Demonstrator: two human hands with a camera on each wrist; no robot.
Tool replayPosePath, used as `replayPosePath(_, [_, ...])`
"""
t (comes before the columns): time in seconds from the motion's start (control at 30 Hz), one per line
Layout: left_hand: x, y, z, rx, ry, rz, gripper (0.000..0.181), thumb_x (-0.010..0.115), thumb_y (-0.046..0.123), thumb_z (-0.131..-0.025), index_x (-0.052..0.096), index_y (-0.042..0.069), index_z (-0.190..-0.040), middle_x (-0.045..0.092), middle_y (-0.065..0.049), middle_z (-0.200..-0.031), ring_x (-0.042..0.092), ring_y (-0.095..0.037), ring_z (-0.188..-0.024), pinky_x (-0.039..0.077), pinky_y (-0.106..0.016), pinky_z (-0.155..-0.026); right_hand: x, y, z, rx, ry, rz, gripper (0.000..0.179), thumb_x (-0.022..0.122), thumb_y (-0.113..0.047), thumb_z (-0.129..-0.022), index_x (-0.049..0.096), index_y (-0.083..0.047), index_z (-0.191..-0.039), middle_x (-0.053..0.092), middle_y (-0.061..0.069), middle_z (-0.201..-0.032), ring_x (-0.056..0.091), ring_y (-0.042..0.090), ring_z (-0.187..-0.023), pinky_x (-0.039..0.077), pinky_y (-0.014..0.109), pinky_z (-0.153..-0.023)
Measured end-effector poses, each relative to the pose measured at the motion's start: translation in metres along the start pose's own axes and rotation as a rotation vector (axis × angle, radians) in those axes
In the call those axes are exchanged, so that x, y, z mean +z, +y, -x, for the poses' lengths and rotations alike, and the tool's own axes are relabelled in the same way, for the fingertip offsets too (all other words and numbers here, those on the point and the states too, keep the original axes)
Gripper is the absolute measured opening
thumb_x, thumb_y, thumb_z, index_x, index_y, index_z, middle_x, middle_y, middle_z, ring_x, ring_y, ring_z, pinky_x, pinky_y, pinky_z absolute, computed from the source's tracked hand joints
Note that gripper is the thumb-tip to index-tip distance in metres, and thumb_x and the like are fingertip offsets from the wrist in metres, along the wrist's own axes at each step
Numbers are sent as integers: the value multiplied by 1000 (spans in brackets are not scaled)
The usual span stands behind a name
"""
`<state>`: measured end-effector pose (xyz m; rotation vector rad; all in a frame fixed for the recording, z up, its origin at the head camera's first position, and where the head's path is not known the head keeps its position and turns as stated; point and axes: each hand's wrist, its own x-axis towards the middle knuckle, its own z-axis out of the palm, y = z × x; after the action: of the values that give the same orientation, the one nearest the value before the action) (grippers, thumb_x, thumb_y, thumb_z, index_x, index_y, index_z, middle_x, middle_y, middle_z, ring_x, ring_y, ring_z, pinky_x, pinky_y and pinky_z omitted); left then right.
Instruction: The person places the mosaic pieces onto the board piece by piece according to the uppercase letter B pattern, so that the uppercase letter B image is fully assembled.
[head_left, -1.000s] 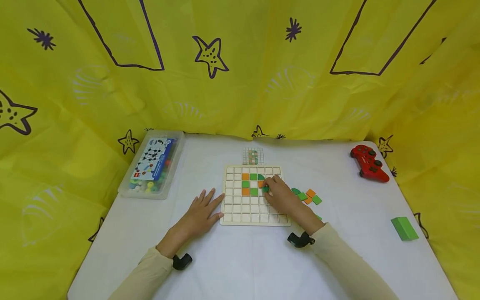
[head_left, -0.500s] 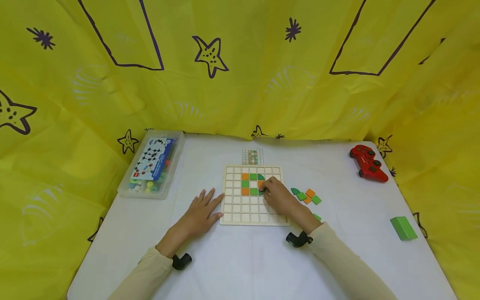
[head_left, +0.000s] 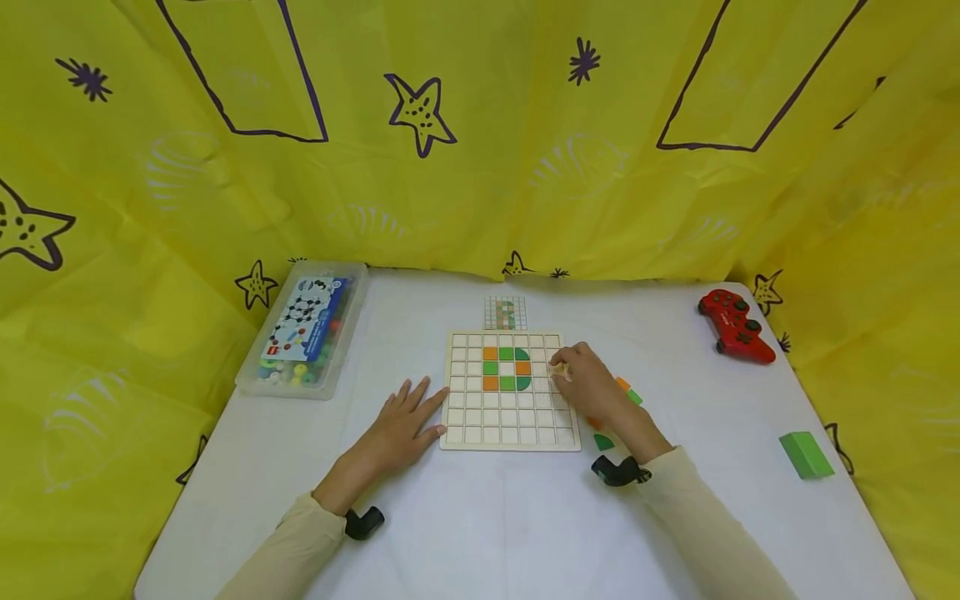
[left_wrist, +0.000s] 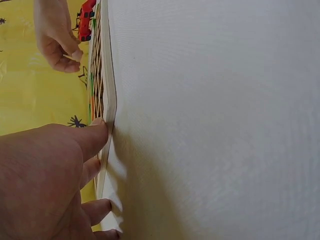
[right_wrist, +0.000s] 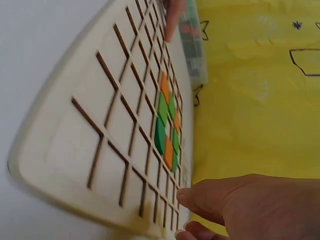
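A square wooden grid board [head_left: 509, 421] lies mid-table. Coloured tiles fill a ring of its cells: orange [head_left: 491, 383], green [head_left: 507, 353] and orange again, with two dark green quarter-round tiles [head_left: 522, 383] at the ring's right corners. My left hand [head_left: 393, 429] rests spread on the table, its fingertips at the board's left edge. Over the board's right edge, my right hand [head_left: 588, 383] pinches a small bare-wood-coloured tile [head_left: 561, 369] between thumb and fingers. In the right wrist view my thumb and fingertips [right_wrist: 184, 197] show beside the grid; the tile is hidden there.
Loose orange [head_left: 623, 383], green [head_left: 635, 397] and dark green tiles [head_left: 603, 442] lie right of the board, partly under my arm. A pattern card [head_left: 506, 312] lies behind it. A plastic box [head_left: 303, 329], red game controller [head_left: 737, 325] and green block [head_left: 807, 456] stand farther out.
My right hand has let go of the dark green quarter-round tile in the ring's lower right corner, moved right, and now pinches another tile. The left hand stays put.
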<state>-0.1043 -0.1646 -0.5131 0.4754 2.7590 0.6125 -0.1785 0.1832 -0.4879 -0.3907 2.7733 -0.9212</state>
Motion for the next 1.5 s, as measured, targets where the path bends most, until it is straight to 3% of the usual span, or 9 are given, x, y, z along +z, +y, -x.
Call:
replayPosePath(0.13, [1, 0, 0, 0, 1, -2, 65, 54, 45, -110, 32, 24, -168, 17, -16, -176, 7, -46, -162, 13, -67, -128, -29, 20, 8, 95, -47, 56, 32, 65, -16, -104, 60, 2, -130, 52, 27, -131, 54, 40, -114, 49, 56, -99])
replayPosePath(0.3, [3, -1, 1, 2, 1, -6, 65, 53, 46, -110, 32, 24, -168, 17, -15, -176, 7, -46, -162, 13, -67, -128, -64, 45, 25, 214, -171, 101, 46, 72, -20, -99, 53, 11, -127, 50, 33, -125, 52, 44, -111, 49, 61, -97])
replayPosePath(0.47, [5, -2, 3, 1, 4, -12, 65, 53, 45, -110, 32, 24, -168, 17, -16, -176, 7, -45, -162, 13, -67, -128, -77, 65, 42, 257, -256, 127, 49, 76, -19, -94, 52, 12, -124, 53, 34, -121, 55, 46, -111, 49, 63, -97])
replayPosePath(0.67, [5, -2, 4, -4, 5, -11, 65, 52, 46, -110, 31, 24, -168, 16, -16, -176, 6, -45, -162, 12, -66, -128, -66, 77, 50, 189, -144, 71, 30, 65, -7, -101, 57, 10, -124, 55, 28, -117, 56, 42, -108, 50, 60, -96])
replayPosePath(1.03, [1, 1, 5, -4, 0, -2, 65, 54, 43, -110, 33, 22, -168, 18, -17, -176, 8, -47, -162, 14, -67, -127, -59, 95, 36, 129, 23, 34, 26, 56, -3, -106, 55, 9, -129, 53, 35, -123, 54, 47, -113, 47, 63, -99])
replayPosePath(1.13, [0, 2, 4, -3, -2, -1, 65, 55, 42, -110, 33, 21, -167, 19, -18, -175, 9, -48, -161, 14, -68, -127, -57, 87, 25, 129, 33, 21, 28, 55, -5, -108, 54, 9, -131, 51, 35, -125, 54, 48, -115, 47, 63, -101])
replayPosePath(1.27, [-2, 2, 2, -6, -14, -8, 65, 54, 43, -110, 32, 22, -168, 17, -17, -176, 8, -47, -162, 13, -67, -128, -44, 57, 10, 118, 30, -17, 31, 56, -8, -109, 53, 9, -135, 49, 33, -130, 56, 46, -116, 50, 60, -100])
replayPosePath(1.5, [-2, 1, 1, -3, -10, 2, 64, 54, 42, -110, 33, 21, -167, 17, -18, -176, 7, -47, -162, 12, -67, -128, 7, -15, 0, -58, -50, -41, 31, 63, -9, -106, 61, 4, -135, 56, 22, -126, 62, 36, -115, 55, 50, -100])
